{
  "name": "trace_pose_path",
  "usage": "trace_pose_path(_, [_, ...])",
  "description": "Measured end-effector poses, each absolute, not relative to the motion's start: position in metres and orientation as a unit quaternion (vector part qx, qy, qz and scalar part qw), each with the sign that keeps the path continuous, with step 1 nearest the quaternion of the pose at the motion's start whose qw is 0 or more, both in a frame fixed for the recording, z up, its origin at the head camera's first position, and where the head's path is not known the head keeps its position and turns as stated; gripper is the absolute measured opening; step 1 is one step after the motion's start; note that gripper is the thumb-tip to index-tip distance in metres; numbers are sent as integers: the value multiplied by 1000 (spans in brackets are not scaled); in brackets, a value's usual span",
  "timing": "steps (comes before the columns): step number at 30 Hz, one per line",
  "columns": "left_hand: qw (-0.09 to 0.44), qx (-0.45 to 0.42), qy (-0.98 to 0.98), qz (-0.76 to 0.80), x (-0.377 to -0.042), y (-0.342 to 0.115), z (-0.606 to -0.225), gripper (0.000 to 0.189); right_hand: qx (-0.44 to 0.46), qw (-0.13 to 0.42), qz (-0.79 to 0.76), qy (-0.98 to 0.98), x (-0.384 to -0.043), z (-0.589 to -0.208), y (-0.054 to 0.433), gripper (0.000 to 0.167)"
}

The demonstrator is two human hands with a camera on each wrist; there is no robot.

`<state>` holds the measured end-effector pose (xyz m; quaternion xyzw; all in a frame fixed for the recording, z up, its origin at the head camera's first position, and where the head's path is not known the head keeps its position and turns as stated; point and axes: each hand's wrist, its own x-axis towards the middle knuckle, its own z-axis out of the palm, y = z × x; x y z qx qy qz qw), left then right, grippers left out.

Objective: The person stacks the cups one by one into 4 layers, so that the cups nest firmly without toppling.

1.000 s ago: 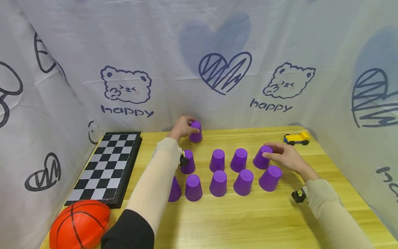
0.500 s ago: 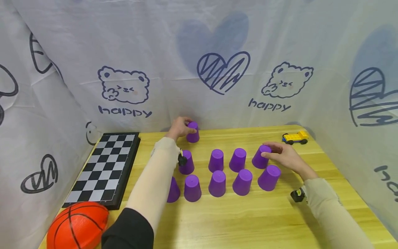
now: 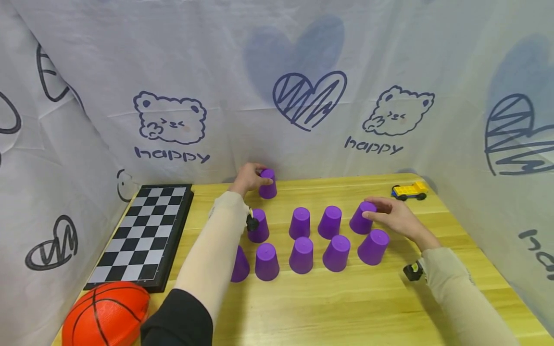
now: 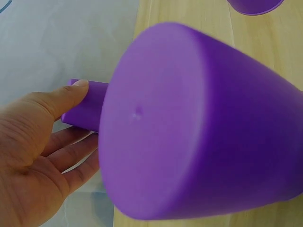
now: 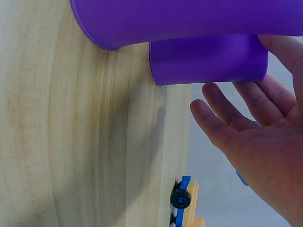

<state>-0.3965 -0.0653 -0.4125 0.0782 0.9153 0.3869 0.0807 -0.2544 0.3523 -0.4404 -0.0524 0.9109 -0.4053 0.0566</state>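
At the back of the table, my left hand [image 3: 251, 178] holds an upside-down purple cup [image 3: 268, 184] between thumb and fingers. My right hand [image 3: 397, 217] grips another purple cup [image 3: 361, 218], at the right end of the middle row; in the right wrist view its thumb lies on one side of that cup [image 5: 208, 61] and its fingers on the other. Several more upside-down cups stand in two rows, among them a front-row cup [image 3: 301, 255]. One near cup [image 4: 156, 123] fills much of the left wrist view and hides part of the held cup [image 4: 85, 106]. My left forearm partly covers the front-left cup [image 3: 241, 265].
A black-and-white checkerboard [image 3: 143, 230] lies at the left, with an orange basketball-patterned object [image 3: 106, 312] in front of it. A yellow toy truck [image 3: 409, 191] sits at the back right. White printed cloth [image 3: 233, 72] hangs around the wooden table [image 3: 329, 307].
The head view has shifted slightly, so everything appears a little further left. Both hands stay on the same cups, and no cup has visibly moved on the table.
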Motion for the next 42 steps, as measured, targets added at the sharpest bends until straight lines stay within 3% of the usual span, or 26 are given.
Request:
trace_pose_path(10, [73,74,921,374,-390,-73,-412,58,-63,53,-394,915,-256,-441,346,74])
trace_pose_path(24, [66,114,914,384,-377,-84,-377,81,-68,49,-397,914,-259,-441,343,72])
trace_pose_path(32, [82,146,892,420,-349,-93,-356,76,-66,40,-389,918,-256,-439,343,70])
trace_pose_path(42, [101,161,899,394,-307,-122,-372,65,-73,36,-372,925,-259,-427,345,69])
